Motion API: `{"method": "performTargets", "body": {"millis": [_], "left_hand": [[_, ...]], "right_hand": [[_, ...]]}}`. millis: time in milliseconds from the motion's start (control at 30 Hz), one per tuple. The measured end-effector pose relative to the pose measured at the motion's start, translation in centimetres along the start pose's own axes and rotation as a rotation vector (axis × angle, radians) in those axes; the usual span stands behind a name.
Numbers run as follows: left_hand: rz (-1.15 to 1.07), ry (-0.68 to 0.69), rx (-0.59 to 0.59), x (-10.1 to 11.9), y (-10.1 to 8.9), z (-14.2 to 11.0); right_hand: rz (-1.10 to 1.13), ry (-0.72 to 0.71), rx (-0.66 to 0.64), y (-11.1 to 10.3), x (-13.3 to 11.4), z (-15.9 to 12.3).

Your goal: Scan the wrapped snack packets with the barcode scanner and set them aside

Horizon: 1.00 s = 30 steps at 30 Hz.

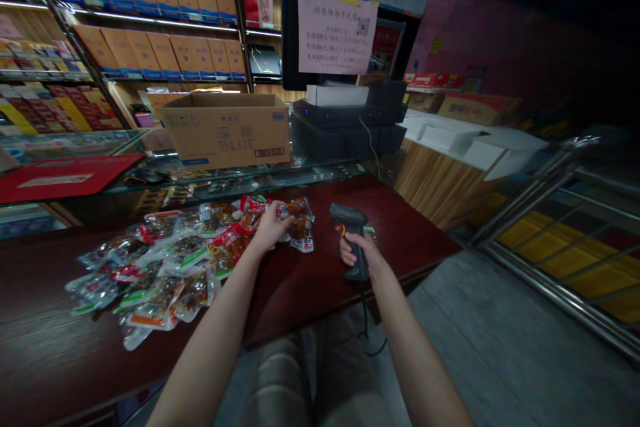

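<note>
Left of the dark-grey pistol-shaped scanner point(354, 217) clasped by right fingers point(347, 253), shiny plastic packets point(187, 247) could be scattered by dragging left fingers point(287, 221), grip unclear.

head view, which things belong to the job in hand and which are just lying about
Likely in use:
- handheld scanner, in the right hand
- sealed packets, left hand among them
- dark red table under the packets

Apparently just about:
- cardboard box
- computer mouse
- red mat
</note>
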<state>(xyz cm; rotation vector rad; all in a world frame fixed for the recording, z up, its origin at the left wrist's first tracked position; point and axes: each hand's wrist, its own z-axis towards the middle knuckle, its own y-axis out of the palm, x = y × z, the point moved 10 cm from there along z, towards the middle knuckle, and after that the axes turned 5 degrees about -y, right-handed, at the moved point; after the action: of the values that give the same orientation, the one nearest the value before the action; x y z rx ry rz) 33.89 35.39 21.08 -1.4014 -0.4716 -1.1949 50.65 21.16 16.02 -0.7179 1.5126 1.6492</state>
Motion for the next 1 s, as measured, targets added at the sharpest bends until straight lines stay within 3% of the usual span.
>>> {"method": "performTargets", "body": {"millis": [133, 267, 433, 567, 700, 800, 900, 1000], "left_hand": [[0.355, -0.018, 0.065, 0.8, -1.6, -0.9], [0.752, 0.026, 0.180, 2.6, -2.6, -2.1], [0.833, 0.219, 0.253, 5.0, -1.0, -3.3], [0.586, 0.335, 0.083, 6.2, 3.1, -3.5], [0.241, 0.282, -0.205, 6.5, 9.3, -3.2], [0.049, 0.258, -0.352, 7.2, 13.4, -2.9], [-0.017, 0.250, -0.451, 7.9, 16.3, -2.1], [0.119, 0.222, -0.551, 7.6, 18.8, -1.5]], "right_hand": [[0.072, -0.075, -0.007, -0.5, -2.1, -1.0], [0.059, -0.157, 0.066, -3.7, -4.9, -2.8], [-0.013, -0.208, 0.205, -8.6, -7.9, -5.2], [-0.027, -0.219, 0.274, -10.5, -8.5, -6.5], [-0.046, -0.224, 0.306, -11.0, -8.1, -6.8], [-0.052, -0.226, 0.316, -11.0, -7.9, -6.6], [-0.041, -0.218, 0.325, -11.1, -7.8, -6.4], [-0.035, -0.208, 0.336, -11.3, -7.5, -6.3]]}}
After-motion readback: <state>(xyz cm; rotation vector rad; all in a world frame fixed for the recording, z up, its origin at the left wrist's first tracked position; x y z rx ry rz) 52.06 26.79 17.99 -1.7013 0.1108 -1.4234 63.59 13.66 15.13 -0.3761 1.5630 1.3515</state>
